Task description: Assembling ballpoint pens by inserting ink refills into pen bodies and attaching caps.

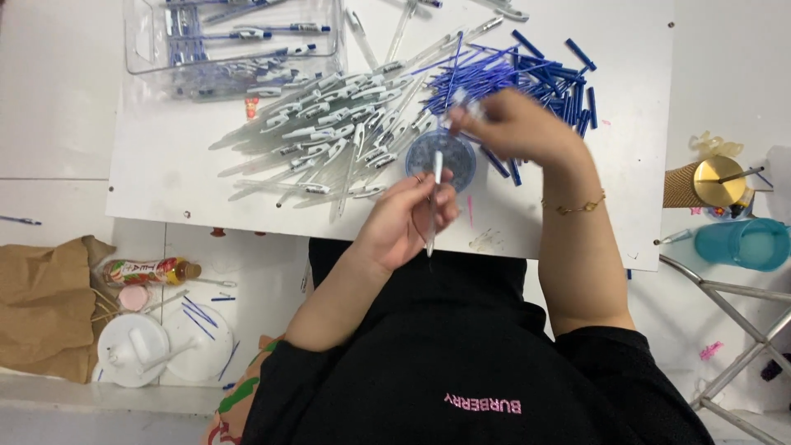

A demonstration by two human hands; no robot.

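Observation:
My left hand [405,221] grips a clear pen barrel [434,198] upright near the white board's front edge, just below a small round blue dish [442,156]. My right hand [519,125] is above and right of the dish, blurred, with fingertips pinched at a small part; what it pinches I cannot make out. A fan of clear pen barrels with clips [329,132] lies left of the dish. A heap of blue pen refills and caps [527,74] spreads behind my right hand.
A clear plastic bin [235,41] with finished pens sits at the far left of the white board [165,165]. A teal cup [743,243] and gold-lidded cup [715,181] stand right. Brown paper bag [41,305], bottle [152,270], white lids [165,342] lie lower left.

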